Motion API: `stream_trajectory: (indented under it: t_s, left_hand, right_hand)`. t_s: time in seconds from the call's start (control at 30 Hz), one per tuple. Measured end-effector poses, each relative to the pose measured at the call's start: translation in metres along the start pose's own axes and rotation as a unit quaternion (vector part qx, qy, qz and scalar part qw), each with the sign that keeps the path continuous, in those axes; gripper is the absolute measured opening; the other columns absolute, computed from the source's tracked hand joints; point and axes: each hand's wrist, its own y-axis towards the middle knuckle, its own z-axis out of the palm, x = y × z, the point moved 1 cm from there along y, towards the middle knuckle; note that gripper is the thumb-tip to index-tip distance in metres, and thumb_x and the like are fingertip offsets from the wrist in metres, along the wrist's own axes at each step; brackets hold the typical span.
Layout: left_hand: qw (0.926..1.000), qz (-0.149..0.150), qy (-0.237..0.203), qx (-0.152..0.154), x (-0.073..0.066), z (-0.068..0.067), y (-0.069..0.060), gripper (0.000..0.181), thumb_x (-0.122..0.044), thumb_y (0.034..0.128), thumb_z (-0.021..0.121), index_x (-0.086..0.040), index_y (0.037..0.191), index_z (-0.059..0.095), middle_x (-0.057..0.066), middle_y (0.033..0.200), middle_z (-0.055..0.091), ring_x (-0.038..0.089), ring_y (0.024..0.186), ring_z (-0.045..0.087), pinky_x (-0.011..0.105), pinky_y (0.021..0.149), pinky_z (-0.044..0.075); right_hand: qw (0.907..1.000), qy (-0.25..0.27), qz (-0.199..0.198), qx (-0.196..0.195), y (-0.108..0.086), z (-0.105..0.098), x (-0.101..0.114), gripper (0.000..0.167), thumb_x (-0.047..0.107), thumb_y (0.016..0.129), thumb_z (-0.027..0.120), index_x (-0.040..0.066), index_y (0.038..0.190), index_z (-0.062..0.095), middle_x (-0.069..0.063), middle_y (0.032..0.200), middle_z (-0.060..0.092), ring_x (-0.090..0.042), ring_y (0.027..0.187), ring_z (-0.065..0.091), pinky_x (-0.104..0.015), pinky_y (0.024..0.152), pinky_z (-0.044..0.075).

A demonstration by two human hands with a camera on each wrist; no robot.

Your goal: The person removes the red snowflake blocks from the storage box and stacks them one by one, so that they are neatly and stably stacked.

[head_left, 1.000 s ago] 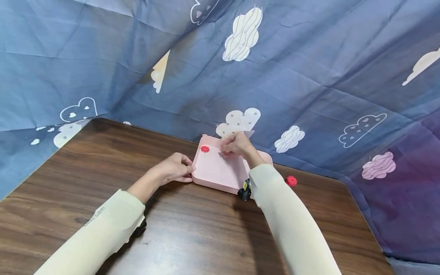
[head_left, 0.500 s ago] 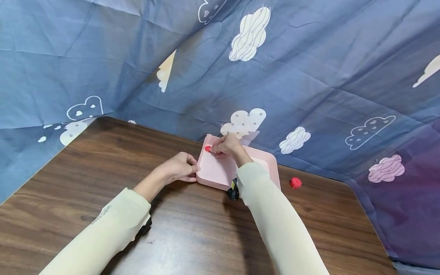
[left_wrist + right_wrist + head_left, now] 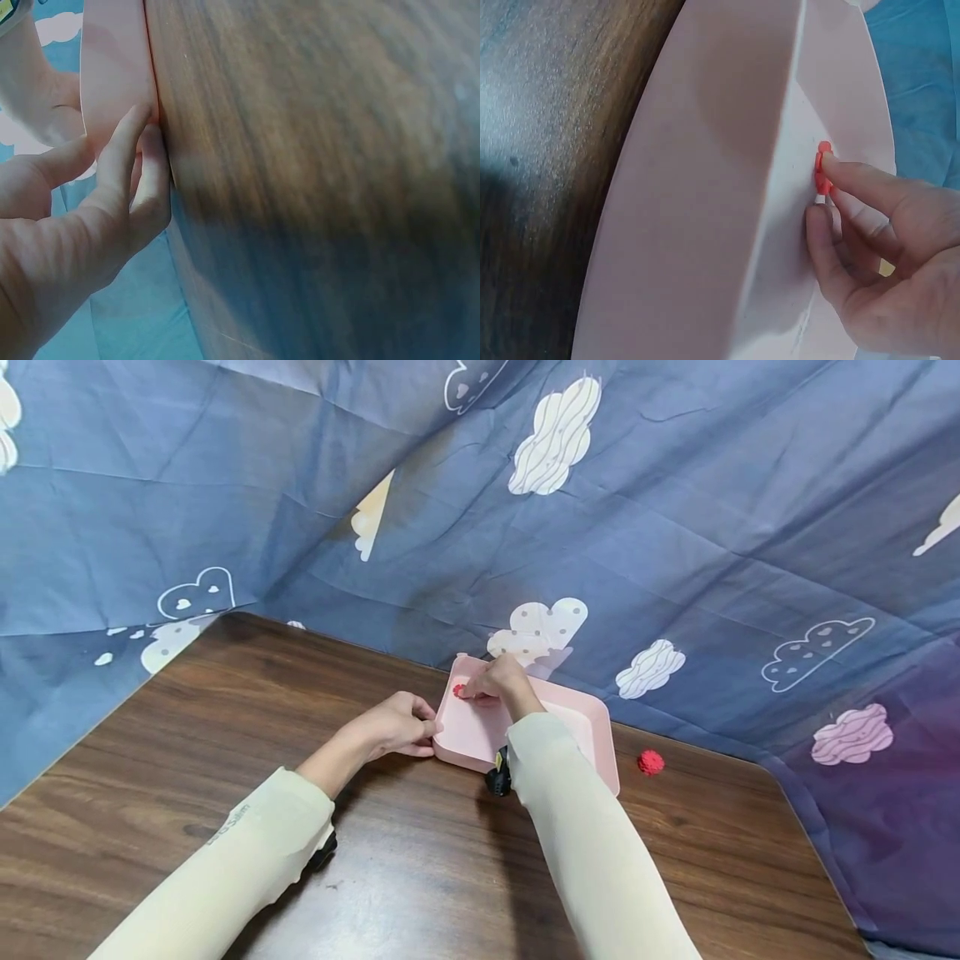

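A shallow pink tray (image 3: 577, 695) lies at the back of the table. My left hand (image 3: 393, 725) grips its left corner, the fingers lying on the outer wall in the left wrist view, with the thumb at the rim. Reaching inside the tray, my right hand (image 3: 501, 681) is at a small red flower-shaped plastic disc (image 3: 823, 169) near the back left corner. The disc stands nearly edge-on in the right wrist view, pinched at the fingertips. Part of it is hidden by the fingers. Outside the tray on the right sits a red pile of similar discs (image 3: 651, 762).
A dark wooden table (image 3: 390, 860) carries everything. Blue cloth (image 3: 675, 527) printed with clouds hangs behind and beside it, close to the tray's back wall. Small black wrist devices (image 3: 498, 774) are worn at the sleeves.
My right hand has moved left inside the tray to the red disc and taken hold of it. My left hand stays at the tray's corner. The head view has shifted slightly.
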Motion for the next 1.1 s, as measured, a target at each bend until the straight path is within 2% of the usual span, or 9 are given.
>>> stream_trajectory:
  t_s: [0.1,0.23,0.27,0.43,0.6,0.7,0.8,0.97,1.1]
  left_hand:
    - [1.0,-0.005,-0.005,0.0,-0.001,0.0,0.0,0.032,0.0,0.1082,0.057,0.012,0.137,0.049,0.018,0.117,0.054,0.019,0.091,0.064,0.025,0.085,0.07]
    - [0.9999,-0.007,-0.014,0.0,-0.002,-0.001,0.0,0.032,0.001,0.1078,0.057,0.012,0.137,0.049,0.018,0.118,0.054,0.02,0.093,0.065,0.027,0.087,0.07]
    - [0.9999,-0.007,-0.015,0.0,-0.002,0.0,0.0,0.032,0.001,0.1079,0.057,0.012,0.137,0.049,0.018,0.118,0.055,0.02,0.094,0.065,0.027,0.088,0.07]
    - [0.9999,-0.004,-0.011,0.001,-0.001,0.0,0.0,0.032,0.001,0.1083,0.057,0.012,0.137,0.049,0.018,0.116,0.055,0.019,0.093,0.065,0.028,0.089,0.07]
    - [0.9999,-0.004,-0.011,-0.002,-0.001,0.0,-0.001,0.031,0.0,0.1085,0.057,0.012,0.136,0.049,0.017,0.112,0.056,0.018,0.089,0.064,0.026,0.085,0.07]
    - [1.0,-0.004,-0.008,-0.004,-0.001,0.0,-0.002,0.033,0.0,0.1085,0.056,0.013,0.138,0.048,0.017,0.114,0.055,0.018,0.09,0.063,0.026,0.086,0.07]
    - [1.0,-0.005,-0.005,-0.007,-0.003,0.001,-0.002,0.033,0.0,0.1088,0.056,0.013,0.139,0.048,0.017,0.116,0.055,0.018,0.09,0.063,0.028,0.09,0.07]
    - [1.0,-0.005,-0.001,-0.006,-0.004,0.002,-0.003,0.032,0.0,0.1088,0.056,0.013,0.137,0.048,0.017,0.115,0.054,0.019,0.091,0.063,0.029,0.092,0.07]
    - [1.0,-0.006,0.0,-0.007,-0.003,0.003,-0.003,0.03,0.0,0.1085,0.056,0.013,0.135,0.049,0.017,0.114,0.055,0.019,0.091,0.063,0.03,0.092,0.07]
  right_hand:
    - [0.9995,-0.017,0.017,0.02,0.001,0.001,0.001,0.019,0.004,0.08,0.093,0.001,0.088,0.077,0.002,0.06,0.061,-0.009,0.057,0.062,-0.02,0.065,0.066]
    - [0.9961,-0.074,0.023,0.041,0.001,0.001,0.005,0.03,0.009,0.084,0.092,-0.006,0.104,0.076,0.0,0.064,0.061,-0.01,0.061,0.061,-0.017,0.061,0.056]
    - [0.996,-0.077,0.022,0.04,0.001,0.001,0.006,0.032,0.008,0.084,0.091,-0.008,0.107,0.076,-0.001,0.065,0.061,-0.01,0.062,0.061,-0.017,0.062,0.057]
    - [0.9955,-0.087,0.006,0.038,0.0,-0.002,0.003,0.032,0.004,0.084,0.089,-0.01,0.111,0.076,-0.002,0.07,0.061,-0.01,0.064,0.06,-0.016,0.062,0.055]
    - [0.9981,-0.037,-0.011,0.048,-0.001,-0.006,-0.003,0.022,-0.001,0.086,0.086,-0.005,0.105,0.075,0.001,0.073,0.058,-0.007,0.064,0.056,-0.013,0.061,0.05]
    - [0.9972,0.027,-0.002,0.069,-0.002,-0.009,-0.008,0.014,-0.004,0.09,0.082,-0.004,0.101,0.074,-0.001,0.074,0.064,-0.006,0.065,0.063,-0.014,0.069,0.062]
    - [0.9932,0.067,-0.001,0.095,-0.001,-0.012,-0.013,0.007,-0.008,0.092,0.077,-0.005,0.096,0.072,-0.007,0.078,0.07,-0.011,0.065,0.071,-0.025,0.074,0.071]
    - [0.9888,0.089,-0.004,0.12,-0.001,-0.019,-0.02,0.009,-0.015,0.095,0.069,-0.006,0.097,0.067,-0.012,0.082,0.07,-0.017,0.067,0.073,-0.032,0.08,0.073]
    - [0.9853,0.122,0.008,0.12,-0.008,-0.024,-0.023,0.013,-0.017,0.095,0.067,-0.007,0.104,0.065,-0.01,0.081,0.068,-0.018,0.068,0.072,-0.037,0.089,0.071]
